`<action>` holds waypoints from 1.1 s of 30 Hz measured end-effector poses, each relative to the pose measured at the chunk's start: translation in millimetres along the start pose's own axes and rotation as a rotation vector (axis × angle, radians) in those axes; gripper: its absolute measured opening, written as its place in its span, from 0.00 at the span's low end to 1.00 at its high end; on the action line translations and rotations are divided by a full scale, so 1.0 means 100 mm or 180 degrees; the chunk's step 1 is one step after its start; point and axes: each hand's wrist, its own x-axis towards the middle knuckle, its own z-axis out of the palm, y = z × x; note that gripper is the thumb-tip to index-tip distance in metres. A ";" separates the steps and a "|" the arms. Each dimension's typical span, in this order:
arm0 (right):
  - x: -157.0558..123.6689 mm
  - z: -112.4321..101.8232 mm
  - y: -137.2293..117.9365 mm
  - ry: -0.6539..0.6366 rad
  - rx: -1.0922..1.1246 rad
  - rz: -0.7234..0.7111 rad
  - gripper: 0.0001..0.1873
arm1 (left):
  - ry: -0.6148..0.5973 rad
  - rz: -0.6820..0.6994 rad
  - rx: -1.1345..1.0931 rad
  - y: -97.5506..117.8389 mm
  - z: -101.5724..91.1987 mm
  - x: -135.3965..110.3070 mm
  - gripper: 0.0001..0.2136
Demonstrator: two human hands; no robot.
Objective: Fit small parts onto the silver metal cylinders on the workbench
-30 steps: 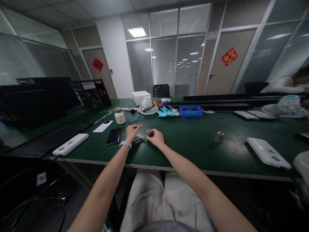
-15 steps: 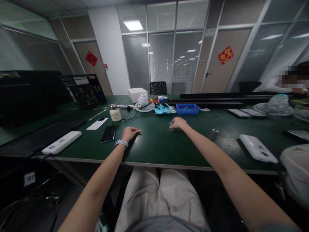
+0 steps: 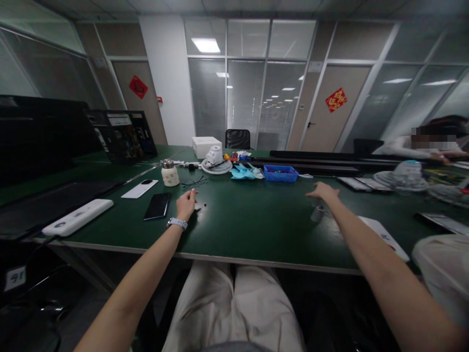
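On the white tag [image 3: 15, 278], well left of the blue tray [image 3: 280, 177] and nearer you, the digits can't be read surely. Your left hand [image 3: 186, 201], left of the tray, has its fingers bunched; you cannot tell if they pinch anything. Your right hand [image 3: 324, 190], right of the tray, reaches forward, thumb parted, its grip unclear, near one metal cylinder [image 3: 317, 213], right of the tray and nearer you

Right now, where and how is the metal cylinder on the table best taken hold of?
Probably around the upper curved wall of the metal cylinder, coming from the left: it appears upright, though blurred, and bare tabletop lies there, while the right forearm crosses on its right.
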 end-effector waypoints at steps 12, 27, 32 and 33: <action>-1.20 1.05 -2.93 -0.2243 0.1358 -0.1214 0.31 | 0.0853 -0.0392 -0.0212 0.01 -0.08 -0.02 0.16; -0.36 0.14 -1.38 -0.0312 0.1154 -0.1039 0.15 | 0.0817 -0.0329 -0.0334 0.04 -0.05 -0.02 0.14; -0.15 -0.21 0.02 0.0233 0.0334 0.0023 0.18 | 0.0788 -0.0305 -0.0254 0.03 -0.05 -0.01 0.14; -0.20 -0.18 0.18 0.0144 0.0305 0.0083 0.17 | 0.0771 -0.0304 -0.0247 0.03 -0.05 -0.01 0.14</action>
